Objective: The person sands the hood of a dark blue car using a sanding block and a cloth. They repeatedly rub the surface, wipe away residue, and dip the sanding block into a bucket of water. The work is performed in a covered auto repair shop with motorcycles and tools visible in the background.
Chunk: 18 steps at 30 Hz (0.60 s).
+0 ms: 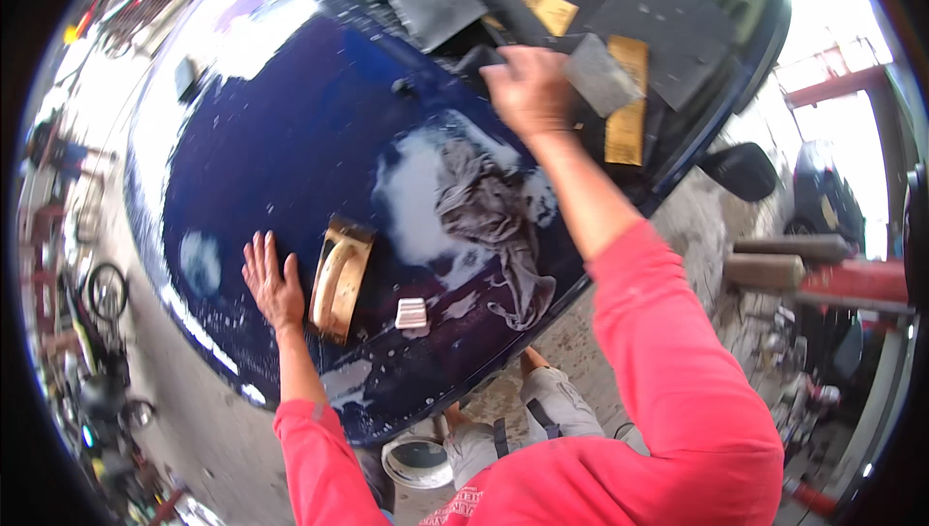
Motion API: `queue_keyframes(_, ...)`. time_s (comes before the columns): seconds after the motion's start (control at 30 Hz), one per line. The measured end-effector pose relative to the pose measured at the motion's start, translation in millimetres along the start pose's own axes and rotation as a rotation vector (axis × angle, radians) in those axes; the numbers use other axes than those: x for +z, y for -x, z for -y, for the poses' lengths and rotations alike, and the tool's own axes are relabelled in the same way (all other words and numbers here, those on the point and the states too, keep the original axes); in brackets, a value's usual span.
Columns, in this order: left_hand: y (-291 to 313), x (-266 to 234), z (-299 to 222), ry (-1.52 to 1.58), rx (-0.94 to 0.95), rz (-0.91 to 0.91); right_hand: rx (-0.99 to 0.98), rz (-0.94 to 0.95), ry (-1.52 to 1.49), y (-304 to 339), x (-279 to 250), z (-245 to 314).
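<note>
My left hand [272,280] lies flat with fingers spread on the wet dark blue car hood [290,129], just left of a tan sanding block with a handle [341,277]. My right hand [529,90] reaches far up the hood near the windshield and grips a grey sheet of sandpaper [602,74]. A crumpled grey rag [494,216] lies on the hood between my arms, amid white foamy patches. A small white block [411,313] sits near the hood's front edge.
Dark and tan sheets [627,105] cover the windshield area. A side mirror [741,170] juts out at right. A white bucket [416,461] stands on the ground below the hood. Bicycles [104,290] and clutter line the left side.
</note>
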State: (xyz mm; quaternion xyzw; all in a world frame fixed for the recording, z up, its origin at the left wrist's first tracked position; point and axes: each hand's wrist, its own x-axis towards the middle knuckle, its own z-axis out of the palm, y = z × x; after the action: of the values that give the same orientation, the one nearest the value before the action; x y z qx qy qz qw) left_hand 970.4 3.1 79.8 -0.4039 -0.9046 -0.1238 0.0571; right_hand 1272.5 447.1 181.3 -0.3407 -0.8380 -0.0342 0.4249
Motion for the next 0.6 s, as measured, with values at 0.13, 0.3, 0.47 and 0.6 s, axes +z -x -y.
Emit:
queue_keyframes(0.13, 4.1, -4.7, 0.1, 0.036, 0.043, -0.119, 0.340, 0.365, 0.563, 3.4, -80.2, -95.0)
queue_keyframes(0.3, 3.4, -1.8, 5.6, 0.101, -0.033, -0.060, 0.310, 0.502, 0.822, -3.6, -71.2, -156.6)
queue_keyframes(0.47, 10.4, 9.9, 10.7, 0.108, -0.023, -0.109, 0.458, 0.681, 0.502, -51.5, -78.0, -170.6)
queue_keyframes(0.6, 8.9, 14.4, 14.2, 0.142, -0.028, -0.124, 0.500, 0.343, -0.440, -57.7, -86.5, -72.8)
